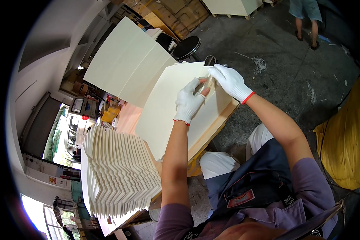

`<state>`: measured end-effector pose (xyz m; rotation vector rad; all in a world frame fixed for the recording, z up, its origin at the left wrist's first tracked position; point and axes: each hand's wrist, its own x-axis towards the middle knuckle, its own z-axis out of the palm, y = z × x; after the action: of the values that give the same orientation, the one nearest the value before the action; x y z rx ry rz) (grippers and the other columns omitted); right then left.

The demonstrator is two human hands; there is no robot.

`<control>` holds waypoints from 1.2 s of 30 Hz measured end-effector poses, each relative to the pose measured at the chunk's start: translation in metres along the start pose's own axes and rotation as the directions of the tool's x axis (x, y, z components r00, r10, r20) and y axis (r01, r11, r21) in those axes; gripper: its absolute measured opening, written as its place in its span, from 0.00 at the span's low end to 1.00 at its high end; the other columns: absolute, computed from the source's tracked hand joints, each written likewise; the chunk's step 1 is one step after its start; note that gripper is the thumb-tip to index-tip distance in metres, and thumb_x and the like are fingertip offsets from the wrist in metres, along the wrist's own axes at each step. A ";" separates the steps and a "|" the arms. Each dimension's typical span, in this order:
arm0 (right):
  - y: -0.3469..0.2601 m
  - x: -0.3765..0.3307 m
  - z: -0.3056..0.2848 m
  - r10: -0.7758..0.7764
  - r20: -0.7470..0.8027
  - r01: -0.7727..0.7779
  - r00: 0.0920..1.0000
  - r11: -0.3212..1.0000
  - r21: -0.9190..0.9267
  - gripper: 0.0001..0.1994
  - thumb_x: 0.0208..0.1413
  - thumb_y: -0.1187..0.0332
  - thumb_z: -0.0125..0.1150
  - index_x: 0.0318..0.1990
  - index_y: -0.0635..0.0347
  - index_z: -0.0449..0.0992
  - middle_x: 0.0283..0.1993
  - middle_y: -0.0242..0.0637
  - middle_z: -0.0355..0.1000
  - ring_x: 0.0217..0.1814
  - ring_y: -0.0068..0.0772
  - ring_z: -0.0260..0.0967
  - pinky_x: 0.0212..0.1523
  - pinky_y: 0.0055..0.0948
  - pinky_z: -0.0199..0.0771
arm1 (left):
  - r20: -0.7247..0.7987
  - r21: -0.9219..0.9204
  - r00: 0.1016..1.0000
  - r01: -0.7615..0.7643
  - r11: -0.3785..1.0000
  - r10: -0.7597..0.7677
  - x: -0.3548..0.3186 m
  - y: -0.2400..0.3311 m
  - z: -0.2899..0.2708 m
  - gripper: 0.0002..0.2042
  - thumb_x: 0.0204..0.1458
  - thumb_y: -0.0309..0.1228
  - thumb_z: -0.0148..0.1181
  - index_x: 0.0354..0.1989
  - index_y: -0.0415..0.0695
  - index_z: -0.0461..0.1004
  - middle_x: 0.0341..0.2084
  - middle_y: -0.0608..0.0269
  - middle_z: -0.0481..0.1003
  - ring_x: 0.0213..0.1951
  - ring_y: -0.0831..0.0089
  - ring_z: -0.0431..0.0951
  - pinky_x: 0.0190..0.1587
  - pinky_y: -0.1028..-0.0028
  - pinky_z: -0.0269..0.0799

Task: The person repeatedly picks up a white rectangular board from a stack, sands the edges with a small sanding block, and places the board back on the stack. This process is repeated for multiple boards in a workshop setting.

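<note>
Cream panel lies lengthwise along the worktop, its far right corner pinched by both gloved hands, left hand and right hand, around a small pale strip.

Both hands wear white gloves. The left hand and right hand meet over a cream panel, pinching a small pale piece between them. Below the left hand lies a fanned stack of panels; beyond the hands, a stool.
</note>
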<state>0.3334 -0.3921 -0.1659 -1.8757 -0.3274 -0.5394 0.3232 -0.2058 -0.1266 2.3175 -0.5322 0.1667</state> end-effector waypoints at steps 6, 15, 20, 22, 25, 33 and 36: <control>-0.004 -0.002 -0.002 0.037 0.012 -0.035 0.999 0.993 -0.115 0.23 0.65 0.45 0.39 0.41 0.55 0.72 0.36 0.48 0.73 0.41 0.53 0.71 0.39 0.46 0.67 | -0.115 -0.022 0.993 0.012 1.000 -0.014 -0.005 0.011 -0.001 0.16 0.54 0.36 0.62 0.52 0.56 0.76 0.41 0.55 0.79 0.43 0.62 0.80 0.46 0.68 0.72; 0.010 0.001 0.006 -0.027 -0.031 0.024 0.999 0.997 -0.079 0.23 0.65 0.46 0.39 0.42 0.55 0.73 0.37 0.48 0.74 0.42 0.53 0.72 0.39 0.46 0.68 | 0.004 0.187 0.999 0.042 0.981 -0.043 -0.004 0.016 -0.001 0.16 0.50 0.38 0.66 0.49 0.58 0.78 0.36 0.60 0.78 0.39 0.63 0.79 0.43 0.67 0.73; 0.009 0.000 0.005 -0.036 -0.034 0.033 0.999 0.997 -0.069 0.23 0.65 0.46 0.39 0.42 0.55 0.73 0.37 0.48 0.74 0.42 0.53 0.72 0.39 0.45 0.68 | -0.003 0.181 1.000 0.031 0.983 -0.031 -0.005 0.014 -0.002 0.16 0.51 0.38 0.65 0.50 0.59 0.78 0.38 0.60 0.78 0.39 0.63 0.79 0.43 0.67 0.73; 0.008 -0.001 0.004 -0.031 -0.027 0.029 0.999 0.997 -0.067 0.23 0.65 0.45 0.40 0.42 0.55 0.73 0.37 0.47 0.74 0.41 0.53 0.72 0.39 0.45 0.68 | 0.001 0.149 0.996 0.085 0.985 -0.086 -0.006 0.020 -0.001 0.15 0.53 0.37 0.63 0.50 0.59 0.77 0.38 0.59 0.79 0.39 0.62 0.79 0.43 0.67 0.73; 0.002 -0.003 0.000 -0.004 -0.001 0.004 1.000 0.997 -0.079 0.22 0.65 0.46 0.41 0.41 0.54 0.73 0.37 0.47 0.74 0.41 0.53 0.72 0.39 0.46 0.67 | -0.022 0.094 0.992 0.129 0.987 -0.127 -0.006 0.022 -0.001 0.14 0.55 0.36 0.60 0.50 0.59 0.77 0.40 0.59 0.79 0.40 0.61 0.79 0.43 0.67 0.73; 0.003 -0.004 0.000 0.015 -0.023 -0.017 1.000 0.996 -0.091 0.20 0.65 0.47 0.41 0.41 0.54 0.72 0.36 0.47 0.74 0.40 0.53 0.71 0.38 0.47 0.67 | 0.004 0.300 1.000 -0.002 0.954 0.000 -0.006 0.019 0.001 0.14 0.53 0.39 0.63 0.49 0.60 0.77 0.42 0.62 0.79 0.42 0.61 0.80 0.44 0.66 0.74; 0.000 -0.004 0.001 0.013 -0.019 -0.014 1.000 0.997 -0.079 0.21 0.65 0.47 0.41 0.41 0.54 0.72 0.36 0.48 0.74 0.40 0.53 0.71 0.38 0.47 0.67 | -0.010 0.279 1.000 0.024 0.960 -0.022 -0.007 0.018 -0.001 0.15 0.51 0.40 0.65 0.49 0.60 0.78 0.42 0.62 0.78 0.41 0.62 0.80 0.44 0.65 0.74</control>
<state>0.3304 -0.3906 -0.1678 -1.9467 -0.2846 -0.5678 0.3087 -0.2145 -0.1162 2.5954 -0.5047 0.2531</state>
